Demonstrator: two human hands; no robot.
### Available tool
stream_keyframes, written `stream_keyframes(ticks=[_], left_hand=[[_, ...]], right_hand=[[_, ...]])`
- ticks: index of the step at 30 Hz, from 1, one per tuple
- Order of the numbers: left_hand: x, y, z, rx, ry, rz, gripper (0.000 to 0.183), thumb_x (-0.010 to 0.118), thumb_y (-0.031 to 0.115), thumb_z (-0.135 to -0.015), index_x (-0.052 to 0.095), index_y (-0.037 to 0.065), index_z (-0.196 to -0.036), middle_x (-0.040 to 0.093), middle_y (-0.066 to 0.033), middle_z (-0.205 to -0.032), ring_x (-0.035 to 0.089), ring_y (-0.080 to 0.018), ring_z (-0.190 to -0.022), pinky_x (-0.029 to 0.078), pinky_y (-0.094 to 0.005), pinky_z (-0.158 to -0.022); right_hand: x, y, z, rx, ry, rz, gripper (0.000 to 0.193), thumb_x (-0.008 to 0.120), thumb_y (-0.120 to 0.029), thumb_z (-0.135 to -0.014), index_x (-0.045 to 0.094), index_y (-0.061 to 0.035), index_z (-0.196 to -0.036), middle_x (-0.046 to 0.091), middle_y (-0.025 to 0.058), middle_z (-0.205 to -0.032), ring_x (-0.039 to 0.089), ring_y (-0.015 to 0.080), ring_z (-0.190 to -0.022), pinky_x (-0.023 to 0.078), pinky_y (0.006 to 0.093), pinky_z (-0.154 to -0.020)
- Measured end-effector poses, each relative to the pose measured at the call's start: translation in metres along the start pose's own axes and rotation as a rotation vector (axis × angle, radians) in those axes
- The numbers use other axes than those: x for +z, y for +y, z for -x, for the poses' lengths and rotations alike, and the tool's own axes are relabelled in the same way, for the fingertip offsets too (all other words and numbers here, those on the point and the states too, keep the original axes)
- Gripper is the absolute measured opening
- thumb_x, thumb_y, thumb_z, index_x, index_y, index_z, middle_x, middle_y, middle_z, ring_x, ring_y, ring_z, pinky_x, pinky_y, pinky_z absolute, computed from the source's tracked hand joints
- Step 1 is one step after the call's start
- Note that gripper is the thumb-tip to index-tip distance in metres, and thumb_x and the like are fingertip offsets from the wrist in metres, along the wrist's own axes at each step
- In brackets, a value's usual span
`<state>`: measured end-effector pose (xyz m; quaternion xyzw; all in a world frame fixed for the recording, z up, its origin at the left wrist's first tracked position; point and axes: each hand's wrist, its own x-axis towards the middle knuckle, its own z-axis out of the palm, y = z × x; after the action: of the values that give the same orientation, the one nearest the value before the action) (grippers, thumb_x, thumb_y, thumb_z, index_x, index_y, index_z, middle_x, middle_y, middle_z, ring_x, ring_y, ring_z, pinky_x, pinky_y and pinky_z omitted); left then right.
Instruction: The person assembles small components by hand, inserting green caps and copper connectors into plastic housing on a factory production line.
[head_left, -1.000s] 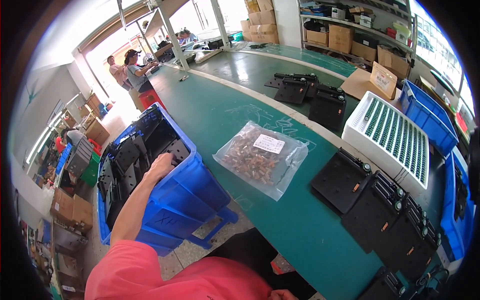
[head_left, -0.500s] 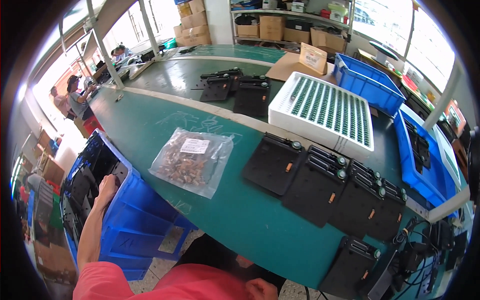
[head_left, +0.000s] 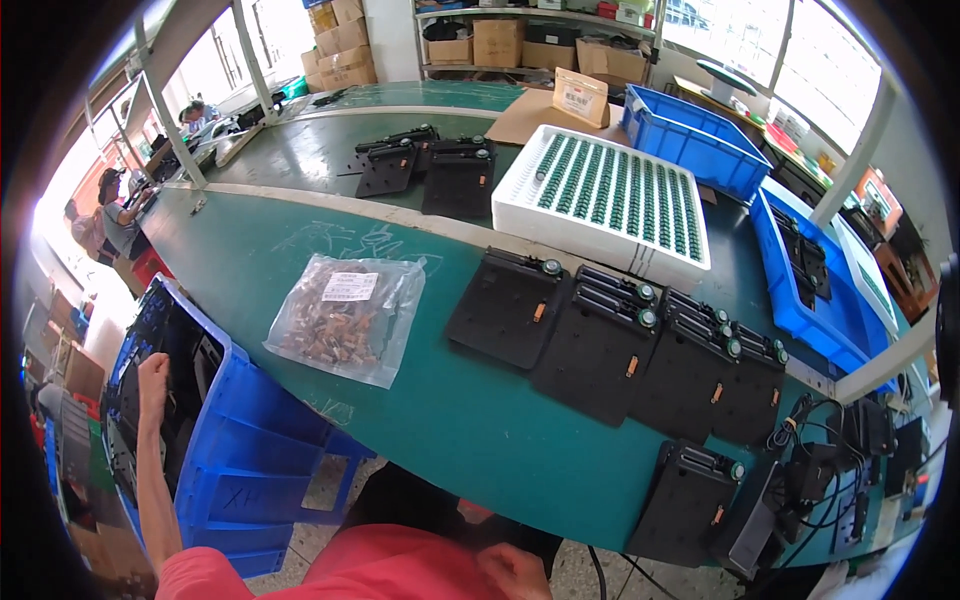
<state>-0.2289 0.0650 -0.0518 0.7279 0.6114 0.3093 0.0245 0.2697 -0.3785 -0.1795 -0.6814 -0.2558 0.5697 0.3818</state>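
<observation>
My left hand (head_left: 153,374) reaches over the tall blue bin (head_left: 250,455) at the left, its fingers closed among black plates (head_left: 182,378). What it grips, if anything, is hidden. My right hand (head_left: 515,572) rests low by my lap at the lower edge, and its fingers do not show well enough to read. A clear plastic bag (head_left: 345,320) of small copper-brown parts lies on the green table (head_left: 440,425) near the bin. Black plates with tube-like parts and round ends, such as the nearest plate (head_left: 685,500), lie along the table's right side.
A white foam tray (head_left: 600,205) holds rows of green-topped parts. Blue crates stand behind it (head_left: 690,145) and to its right (head_left: 815,300). More black plates (head_left: 458,178) lie farther back. Black cables (head_left: 825,470) tangle at the right. Other people (head_left: 120,215) work far left.
My left hand has moved left and deeper across the bin, away from its near rim. The whole view has shifted slightly, with the table's things appearing farther left. My right hand stays by my lap.
</observation>
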Motion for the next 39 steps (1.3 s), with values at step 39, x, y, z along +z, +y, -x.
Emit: stream_keyframes(ticks=[39], left_hand=[[0.140,0.476,0.082,0.794,-0.965,0.649,0.030,0.065,0.009,-0.087,0.060,0.002,-0.116,0.062,-0.0125,-0.099,0.063,-0.0275,-0.088,0.050,-0.0347,-0.077]], right_hand=[[-0.024,-0.146,0.011,-0.322,0.280,-0.933,0.030,0.049,0.001,-0.093,0.054,0.0074,-0.121,0.061,0.0164,-0.116,0.064,0.0254,-0.101,0.057,0.0405,-0.085]])
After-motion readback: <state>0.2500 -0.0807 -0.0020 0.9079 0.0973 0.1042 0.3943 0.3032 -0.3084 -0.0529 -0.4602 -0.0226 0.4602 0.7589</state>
